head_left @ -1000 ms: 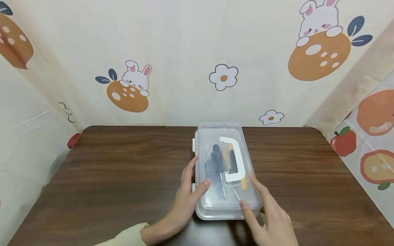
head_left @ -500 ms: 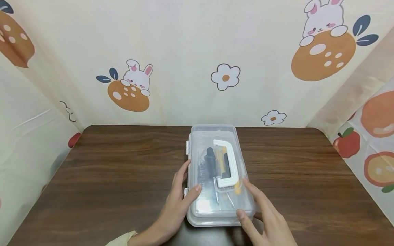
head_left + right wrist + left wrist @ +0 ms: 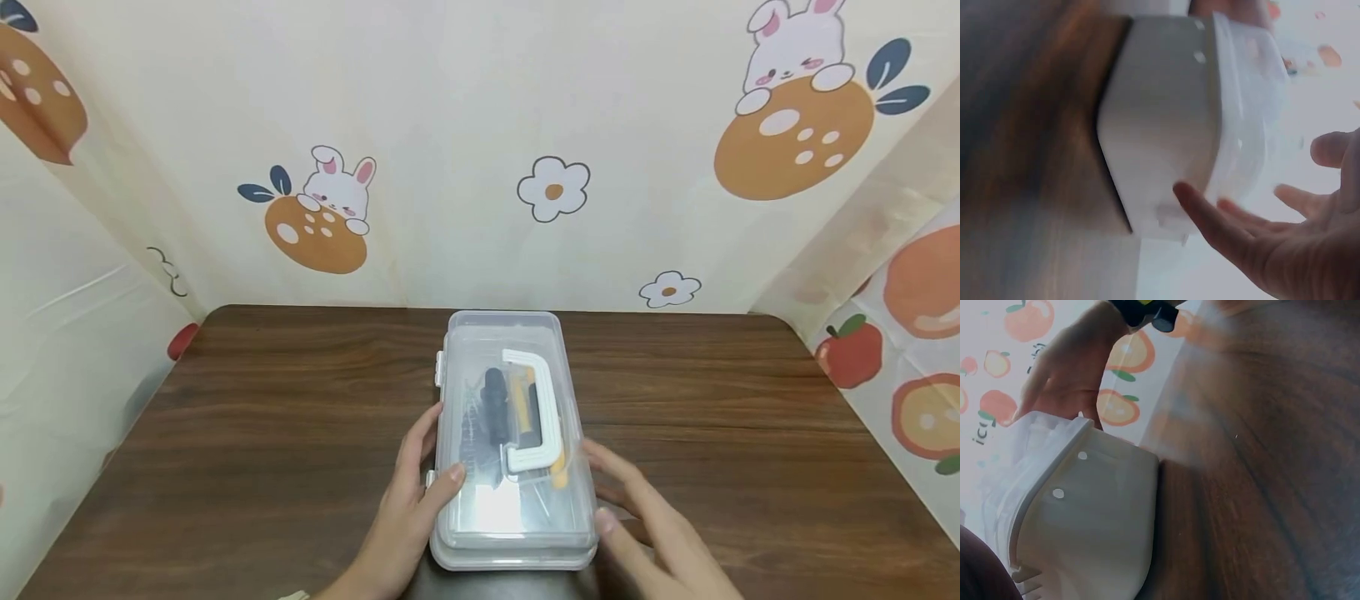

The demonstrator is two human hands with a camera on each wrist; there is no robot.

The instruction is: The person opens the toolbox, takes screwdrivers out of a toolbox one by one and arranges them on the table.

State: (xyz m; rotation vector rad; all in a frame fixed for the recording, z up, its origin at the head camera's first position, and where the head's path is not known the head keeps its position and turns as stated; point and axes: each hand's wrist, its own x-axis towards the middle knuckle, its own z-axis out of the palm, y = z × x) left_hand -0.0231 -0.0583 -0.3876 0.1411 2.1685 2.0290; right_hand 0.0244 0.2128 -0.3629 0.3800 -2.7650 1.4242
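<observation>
A clear-lidded plastic tool box (image 3: 495,521) with a white handle (image 3: 550,408) lies flat on the table, its lid down. Through the lid show a dark-handled screwdriver (image 3: 495,404) and some yellow pieces (image 3: 558,472). My left hand (image 3: 401,508) rests along the hinge side, its thumb on the lid's edge and its fingers against the side wall. At the right side is my right hand (image 3: 652,517), fingers extended and thumb spread apart near the front right corner. The right wrist view shows this hand (image 3: 1291,231) with its fingers loosely spread next to the box wall.
Brown wood-grain table (image 3: 262,450) surrounds the box. A cream curtain (image 3: 450,150) printed with rabbits, fruit and flowers hangs right behind the table's back edge. More printed cloth (image 3: 900,358) hangs at the right side.
The box has slid left and a little toward the front, turning slightly straighter, with my left hand moving along it. My right thumb has come off the lid to beside the corner.
</observation>
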